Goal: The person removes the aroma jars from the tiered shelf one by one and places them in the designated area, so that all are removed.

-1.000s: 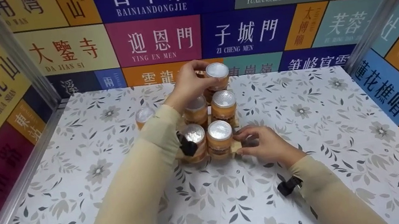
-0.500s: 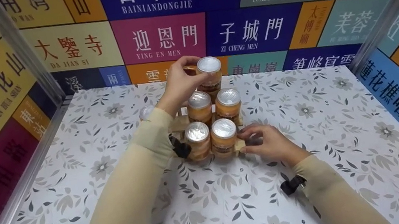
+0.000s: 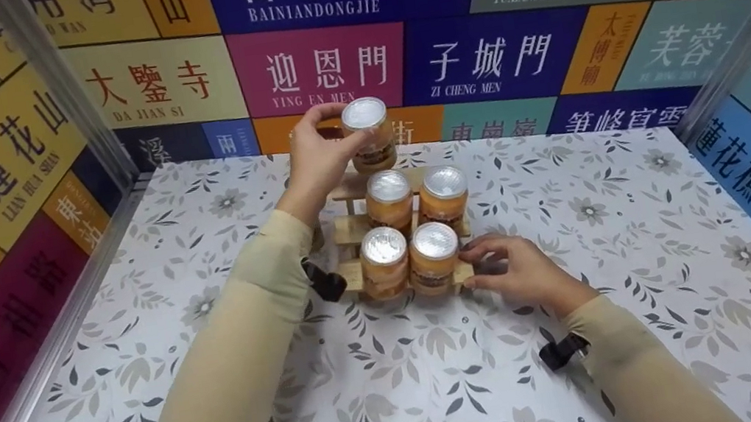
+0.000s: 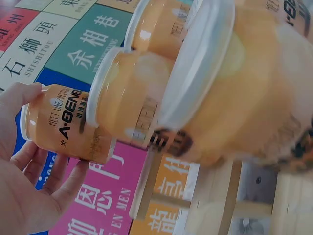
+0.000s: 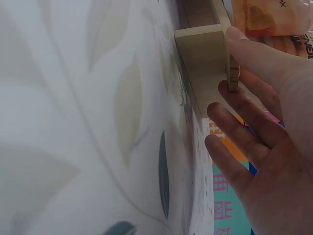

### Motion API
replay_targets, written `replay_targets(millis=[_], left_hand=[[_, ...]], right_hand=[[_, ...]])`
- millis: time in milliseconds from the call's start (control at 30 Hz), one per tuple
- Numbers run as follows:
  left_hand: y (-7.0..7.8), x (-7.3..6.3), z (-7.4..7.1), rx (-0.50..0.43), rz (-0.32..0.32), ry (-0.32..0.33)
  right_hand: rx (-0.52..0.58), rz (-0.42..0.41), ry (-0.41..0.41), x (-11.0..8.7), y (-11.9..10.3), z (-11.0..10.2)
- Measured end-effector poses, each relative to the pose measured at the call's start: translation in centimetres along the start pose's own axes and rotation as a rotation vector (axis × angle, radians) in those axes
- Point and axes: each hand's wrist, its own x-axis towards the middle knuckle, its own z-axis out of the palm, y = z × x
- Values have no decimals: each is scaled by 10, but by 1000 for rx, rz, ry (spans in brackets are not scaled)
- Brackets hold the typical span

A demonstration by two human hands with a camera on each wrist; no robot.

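My left hand [image 3: 322,152] grips an orange jar [image 3: 371,139] with a silvery lid, thumb on one side and fingers round the other. That jar stands upright at the left part of the top step of a small wooden stepped rack [image 3: 348,228]. In the left wrist view the jar [image 4: 63,120] shows printed lettering. Two similar jars [image 3: 388,198] stand on the middle step, and two more jars [image 3: 385,265] on the bottom one. My right hand [image 3: 514,268] pinches the right end of the bottom step [image 5: 232,73], thumb on one face and index finger at the other.
A white tablecloth [image 3: 402,386] with grey leaves and flowers covers the table. Colourful sign panels [image 3: 317,67] rise along the back and both sides, with metal posts [image 3: 72,100] at the corners. My left sleeve [image 3: 220,368] hides part of the table left of the rack.
The jar in my left hand has moved left along the top step. My right hand keeps its place on the rack. A separate jar at the left no longer shows past my left arm.
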Motion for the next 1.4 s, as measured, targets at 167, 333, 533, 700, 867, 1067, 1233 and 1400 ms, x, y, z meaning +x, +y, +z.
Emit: replay_targets(millis=[167, 333, 533, 700, 867, 1067, 1233, 1400], left_hand=[[-3, -4, -18, 14, 12, 36], [-11, -11, -38, 34, 3, 64], [-18, -17, -66, 63, -70, 113], [-26, -23, -89, 87, -71, 165], [-35, -26, -110, 126, -109, 190], [-46, -30, -130, 138, -134, 253], [-61, -33, -143, 125, -150, 293], [-79, -39, -151, 122, -183, 314]], right_hand=[[-17, 4, 3, 1, 0, 0], [-22, 1, 7, 0, 2, 0], [-35, -18, 5, 1, 1, -1], [-57, -34, 3, 2, 3, -1], [-49, -33, 12, 1, 5, 1], [-30, -42, 5, 0, 6, 0], [-35, -27, 8, 0, 4, 0], [-11, -12, -3, -1, 4, 1]])
